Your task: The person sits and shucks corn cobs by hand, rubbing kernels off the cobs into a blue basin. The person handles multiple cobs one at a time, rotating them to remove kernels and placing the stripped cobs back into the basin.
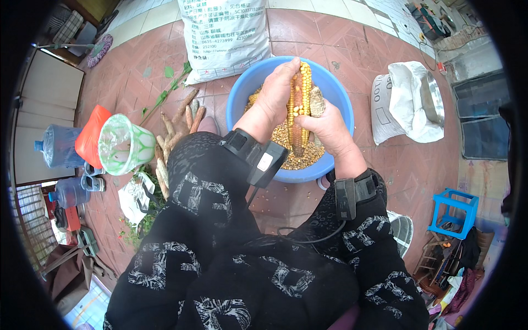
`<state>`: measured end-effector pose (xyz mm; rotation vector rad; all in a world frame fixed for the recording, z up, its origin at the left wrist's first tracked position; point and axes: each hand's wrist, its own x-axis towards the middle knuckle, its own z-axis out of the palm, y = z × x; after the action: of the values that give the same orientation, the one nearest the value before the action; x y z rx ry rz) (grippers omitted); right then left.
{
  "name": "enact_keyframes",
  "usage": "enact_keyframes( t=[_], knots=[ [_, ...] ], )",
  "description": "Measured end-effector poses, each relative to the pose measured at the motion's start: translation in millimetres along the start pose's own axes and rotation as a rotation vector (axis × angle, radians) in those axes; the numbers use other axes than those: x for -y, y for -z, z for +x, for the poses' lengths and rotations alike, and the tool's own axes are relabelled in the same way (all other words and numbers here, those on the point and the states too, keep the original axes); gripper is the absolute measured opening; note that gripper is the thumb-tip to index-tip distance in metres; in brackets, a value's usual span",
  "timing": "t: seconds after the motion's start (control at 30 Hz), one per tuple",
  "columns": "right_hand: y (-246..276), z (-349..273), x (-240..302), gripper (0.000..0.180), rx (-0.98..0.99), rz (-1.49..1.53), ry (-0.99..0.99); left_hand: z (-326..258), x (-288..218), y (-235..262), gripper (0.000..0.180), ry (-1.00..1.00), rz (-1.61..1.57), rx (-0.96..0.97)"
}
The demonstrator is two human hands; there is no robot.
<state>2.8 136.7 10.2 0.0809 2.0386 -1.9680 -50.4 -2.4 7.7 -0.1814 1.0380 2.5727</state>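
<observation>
My left hand point(270, 94) is closed round the upper part of a yellow ear of corn point(297, 104), held upright above a blue tub point(235, 98). Some of its rows are stripped down to the reddish cob, while others still carry kernels. In my right hand point(333, 131) is a pale, bare corn cob point(317, 103), resting along the right side of the ear. My right thumb presses on the ear's kernels. Loose corn kernels point(300, 160) cover the tub's bottom, and part of them is hidden by my hands.
Behind the tub stands a white printed sack point(225, 38). Another white sack point(390, 107), open-topped, is at the right. Several stripped cobs point(175, 131) lie left of the tub, near a green-and-white bucket point(125, 144) and an orange bag point(93, 135). A blue stool point(454, 213) is far right.
</observation>
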Motion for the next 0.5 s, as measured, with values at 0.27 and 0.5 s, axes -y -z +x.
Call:
enact_keyframes(
  t=[0.27,0.5],
  knots=[
    [1,-4,6,0.044,0.060,-0.039,-0.050,3,-9,4,0.031,-0.211,0.523,-0.033],
    [6,-9,11,0.045,0.118,-0.005,-0.098,1,-15,6,0.028,-0.223,0.656,-0.019]
  ],
)
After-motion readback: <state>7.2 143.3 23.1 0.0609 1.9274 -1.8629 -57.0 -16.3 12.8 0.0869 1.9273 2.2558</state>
